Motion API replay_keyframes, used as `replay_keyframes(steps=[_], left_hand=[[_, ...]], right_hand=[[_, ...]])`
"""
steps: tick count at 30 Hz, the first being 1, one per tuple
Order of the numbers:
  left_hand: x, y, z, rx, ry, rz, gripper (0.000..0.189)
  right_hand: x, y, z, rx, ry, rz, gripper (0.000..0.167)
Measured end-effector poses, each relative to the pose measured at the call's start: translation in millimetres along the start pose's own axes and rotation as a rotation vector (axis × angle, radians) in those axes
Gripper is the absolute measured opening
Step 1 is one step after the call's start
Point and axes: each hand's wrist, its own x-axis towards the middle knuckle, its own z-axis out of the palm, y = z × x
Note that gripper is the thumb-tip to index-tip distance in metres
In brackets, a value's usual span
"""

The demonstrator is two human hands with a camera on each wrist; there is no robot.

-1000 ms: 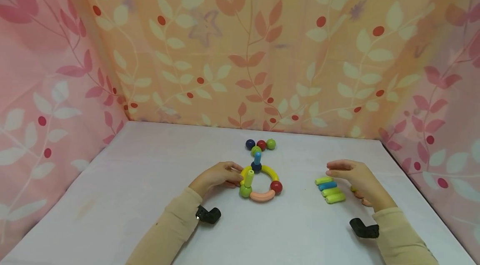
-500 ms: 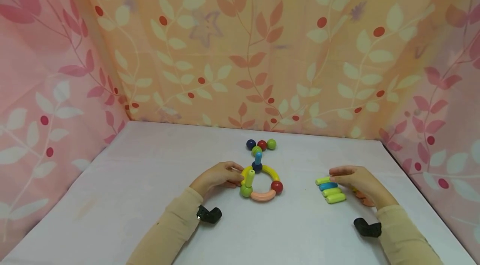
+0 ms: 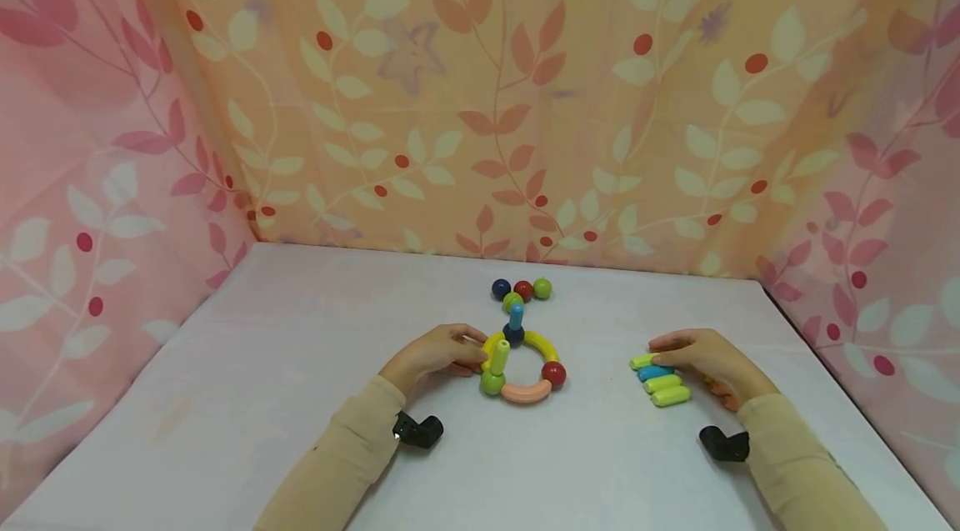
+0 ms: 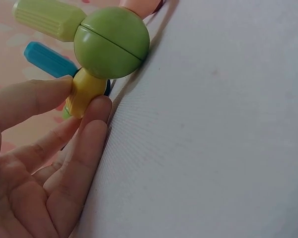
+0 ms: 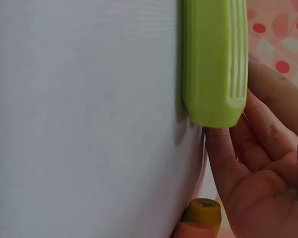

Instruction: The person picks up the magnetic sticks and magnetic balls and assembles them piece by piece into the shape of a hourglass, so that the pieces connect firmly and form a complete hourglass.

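Observation:
My left hand pinches a yellow curved piece of a toy ring between thumb and fingers. The ring has a green ball, a red ball, a dark blue ball and a salmon curved piece. A lime rod stands up from the green ball, a blue rod from the dark blue one. Over at the right, my right hand reaches the farthest lime rod of a row. Its fingertips are hidden behind the nearest lime rod in the right wrist view.
Behind the ring lie a dark blue ball, a red ball and two green balls. A loose blue rod lies among the lime ones. Salmon pieces and a yellow piece lie under the right hand.
My right hand has lowered to the row of rods and shifted slightly left, its thumb now at the farthest lime rod. The left hand and ring have stayed put.

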Motion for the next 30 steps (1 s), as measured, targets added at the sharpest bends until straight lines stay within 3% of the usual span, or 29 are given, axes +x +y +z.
replay_keyframes(steps=[12,15,20,30], left_hand=[[-1.5,-0.1,-2.4,-0.009,0.009,-0.004,0.038],[-1.9,0.0,-2.1,-0.008,0.009,-0.002,0.038],[-1.8,0.5,-0.6,-0.005,0.000,0.002,0.039],[-0.3,0.1,0.0,-0.008,-0.003,0.004,0.038]], right_hand=[[7.7,-16,12,-0.043,0.011,-0.097,0.050],[7.9,-23,14,-0.104,0.007,-0.110,0.045],[3.2,-38,22,-0.205,0.031,-0.205,0.040],[-15.8,-72,69,0.002,0.086,-0.311,0.039]])
